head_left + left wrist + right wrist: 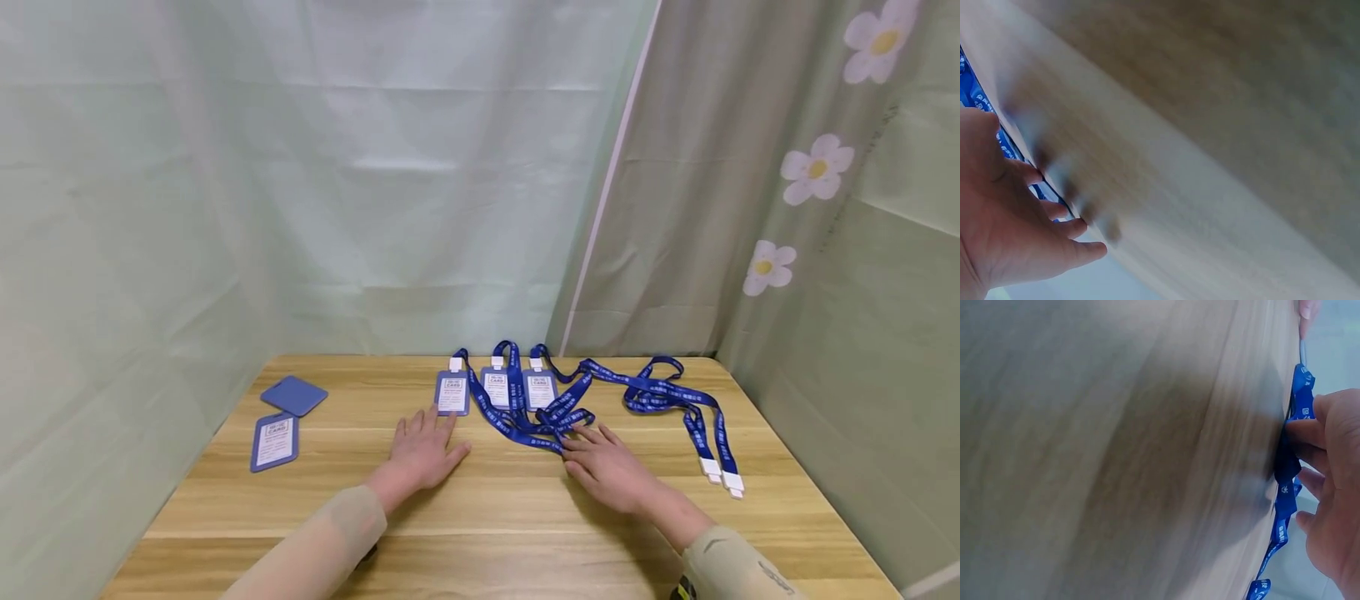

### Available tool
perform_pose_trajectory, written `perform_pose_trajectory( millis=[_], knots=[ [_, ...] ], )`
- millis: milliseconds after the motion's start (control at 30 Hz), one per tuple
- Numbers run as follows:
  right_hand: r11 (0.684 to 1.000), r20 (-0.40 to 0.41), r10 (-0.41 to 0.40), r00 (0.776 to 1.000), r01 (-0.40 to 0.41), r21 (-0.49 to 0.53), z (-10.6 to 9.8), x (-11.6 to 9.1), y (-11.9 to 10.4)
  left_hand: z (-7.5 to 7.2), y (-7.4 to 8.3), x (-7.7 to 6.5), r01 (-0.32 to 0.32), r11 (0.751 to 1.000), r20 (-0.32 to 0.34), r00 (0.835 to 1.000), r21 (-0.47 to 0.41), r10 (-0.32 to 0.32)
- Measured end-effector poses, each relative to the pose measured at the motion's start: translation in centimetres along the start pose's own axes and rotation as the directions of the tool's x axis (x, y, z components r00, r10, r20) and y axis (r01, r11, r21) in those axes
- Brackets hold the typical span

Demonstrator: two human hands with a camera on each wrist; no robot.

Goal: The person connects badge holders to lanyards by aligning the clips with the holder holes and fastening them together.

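Note:
My left hand [425, 450] lies with spread fingers at the lower edge of the leftmost badge holder [453, 393], which hangs on a blue lanyard. In the left wrist view, the same hand [1016, 212] holds nothing. Near the middle my right hand [609, 468] touches the bunched blue lanyard straps [551, 429] with its fingertips. The right wrist view shows that hand [1341, 481] against the blue strap [1286, 456]. Two more badge holders, a middle one [496, 388] and a right one [539, 390], stand in the same row with white clips.
At the left of the wooden table [480, 533] lie a plain blue badge holder [295, 396] and one with a printed card [274, 442]. Loose blue lanyards [660, 392] with white clips [722, 477] stretch along the right. Curtains [420, 208] surround the table's back and sides.

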State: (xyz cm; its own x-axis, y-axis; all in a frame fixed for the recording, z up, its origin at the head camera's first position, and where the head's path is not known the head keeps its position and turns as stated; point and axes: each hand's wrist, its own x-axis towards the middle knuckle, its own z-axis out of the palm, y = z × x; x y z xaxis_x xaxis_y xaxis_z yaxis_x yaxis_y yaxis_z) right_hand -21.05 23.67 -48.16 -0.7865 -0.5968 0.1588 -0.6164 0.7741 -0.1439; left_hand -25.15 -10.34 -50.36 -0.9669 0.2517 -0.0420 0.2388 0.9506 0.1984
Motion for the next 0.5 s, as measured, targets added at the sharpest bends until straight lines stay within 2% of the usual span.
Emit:
perform_pose_trajectory(
  millis=[167,267,400,500],
  knots=[
    [0.999,-0.020,0.013,1.000,-0.012,0.033,-0.3,-0.8,0.2,0.2,-0.4,0.1,-0.026,0.999,-0.032,0.999,-0.035,0.025],
    [0.999,-0.040,0.037,0.999,-0.036,0.041,-0.7,-1.6,0.6,-0.2,-0.2,-0.1,-0.056,0.998,-0.035,0.998,-0.023,0.056],
    [0.996,-0.075,0.085,0.994,-0.083,0.023,-1.3,-3.0,1.6,-1.2,0.7,-0.9,-0.139,0.990,-0.027,0.990,0.023,0.140],
    [0.994,-0.109,0.112,0.988,-0.112,0.006,-1.7,-4.1,2.5,-1.5,1.5,-1.5,-0.220,0.975,-0.026,0.975,0.042,0.221]
  ],
)
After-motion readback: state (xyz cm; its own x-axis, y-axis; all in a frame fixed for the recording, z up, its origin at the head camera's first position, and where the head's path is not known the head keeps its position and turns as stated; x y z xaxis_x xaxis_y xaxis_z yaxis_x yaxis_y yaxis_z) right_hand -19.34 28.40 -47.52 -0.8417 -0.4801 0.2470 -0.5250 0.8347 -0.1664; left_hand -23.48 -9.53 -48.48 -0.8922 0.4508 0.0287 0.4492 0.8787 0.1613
